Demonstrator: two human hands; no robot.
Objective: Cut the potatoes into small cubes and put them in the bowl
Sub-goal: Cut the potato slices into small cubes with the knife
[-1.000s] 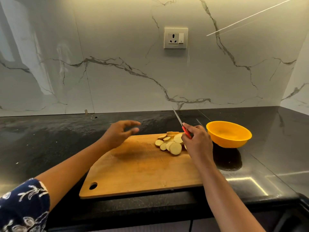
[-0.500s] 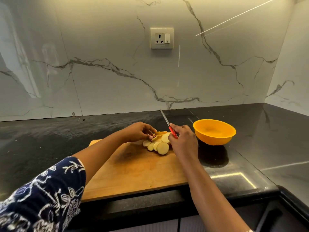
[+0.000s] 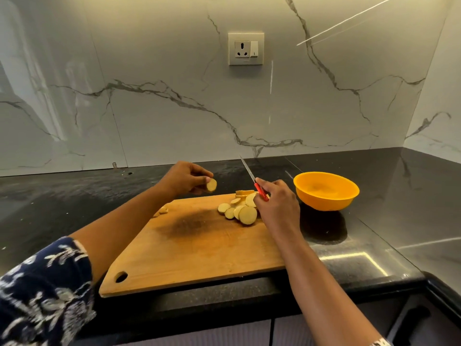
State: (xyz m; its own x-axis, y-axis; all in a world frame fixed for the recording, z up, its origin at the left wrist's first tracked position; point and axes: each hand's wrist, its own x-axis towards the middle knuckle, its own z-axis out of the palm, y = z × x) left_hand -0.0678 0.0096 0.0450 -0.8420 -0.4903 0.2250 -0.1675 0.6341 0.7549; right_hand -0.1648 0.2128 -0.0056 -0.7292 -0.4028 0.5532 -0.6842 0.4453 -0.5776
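Observation:
A pile of round potato slices point(image 3: 240, 209) lies at the far right of the wooden cutting board point(image 3: 194, 248). My left hand point(image 3: 185, 178) pinches one potato slice point(image 3: 211, 185) above the board's far edge, left of the pile. My right hand point(image 3: 277, 206) grips a red-handled knife point(image 3: 253, 179), blade pointing up and away, just right of the pile. The orange bowl point(image 3: 326, 190) stands on the black counter to the right of the board; it looks empty.
A small potato scrap point(image 3: 162, 211) lies at the board's left far edge. The black counter point(image 3: 399, 208) runs to a marble wall with a socket point(image 3: 246, 48). The board's near edge reaches the counter's front edge.
My left hand reached into the pile, took one slice and lifted it away to the left. My right hand kept the knife beside the pile.

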